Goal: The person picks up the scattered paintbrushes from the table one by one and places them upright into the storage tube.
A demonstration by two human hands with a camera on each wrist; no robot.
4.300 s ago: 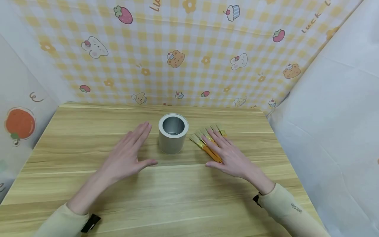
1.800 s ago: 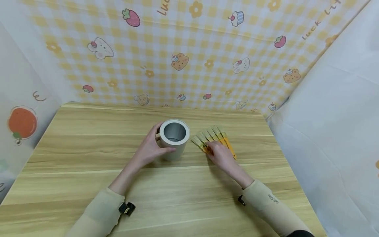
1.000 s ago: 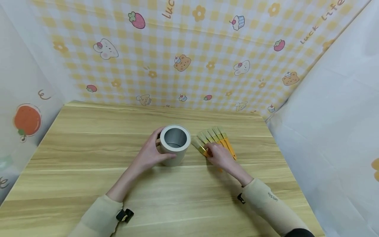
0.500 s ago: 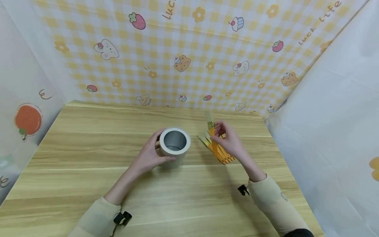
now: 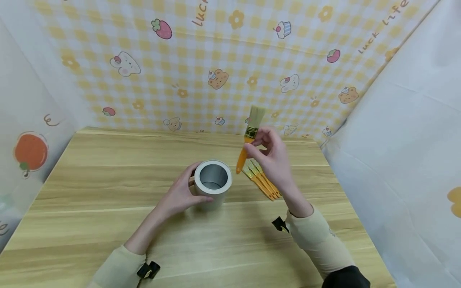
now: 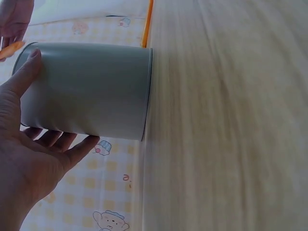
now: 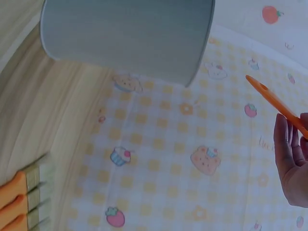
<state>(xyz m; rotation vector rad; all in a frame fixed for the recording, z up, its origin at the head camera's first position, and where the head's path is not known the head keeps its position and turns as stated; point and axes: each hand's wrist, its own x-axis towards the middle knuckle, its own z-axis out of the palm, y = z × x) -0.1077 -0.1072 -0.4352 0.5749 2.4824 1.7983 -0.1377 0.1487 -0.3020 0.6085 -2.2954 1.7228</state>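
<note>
A light grey cylindrical canister (image 5: 219, 201) with a thick pale rim stands upright on the table; its visible inside holds nothing. My left hand (image 5: 179, 195) grips it from the left, thumb across the front, as the left wrist view shows along the canister's side wall (image 6: 91, 89). Raised to the right of the canister, my right hand (image 5: 274, 160) pinches a paintbrush (image 5: 251, 135) with bristles up and its orange handle end down, tilted. The handle (image 7: 274, 100) also shows in the right wrist view. Several more paintbrushes (image 5: 265, 185) lie fanned on the table below that hand.
The wood-grain table (image 5: 108, 176) ends at a yellow checked cloth (image 5: 191, 60) behind. A white sheet (image 5: 396, 152) hangs on the right, and a white printed wall (image 5: 32, 100) stands on the left.
My left hand went from beside the canister to gripping it. The right hand took a paintbrush from the fan, lifted it and turned it as it moved slightly left.
</note>
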